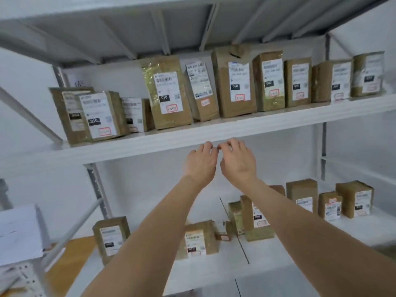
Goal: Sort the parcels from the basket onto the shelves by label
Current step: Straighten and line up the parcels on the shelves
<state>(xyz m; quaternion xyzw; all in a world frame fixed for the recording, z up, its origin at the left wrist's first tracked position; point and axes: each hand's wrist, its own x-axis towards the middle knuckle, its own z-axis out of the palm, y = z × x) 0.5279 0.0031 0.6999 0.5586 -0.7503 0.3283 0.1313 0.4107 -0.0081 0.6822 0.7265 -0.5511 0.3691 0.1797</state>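
Observation:
Both my arms reach up toward a white shelf rack. My left hand (200, 163) and my right hand (237, 161) hang side by side just below the front edge of the upper shelf (150, 144), fingers loosely curled, holding nothing. Several brown parcels with white labels stand in a row on that shelf, among them a tall one marked 010 (169, 93) and one marked 060 (234, 82). More brown parcels (199, 240) stand on the lower shelf (278, 254). No basket is in view.
A grey upright post (96, 189) and a slanted brace (70, 232) stand at the rack's left side. A white box (19, 234) and a wooden surface (72, 264) lie at the lower left. Another shelf board (171, 24) is overhead.

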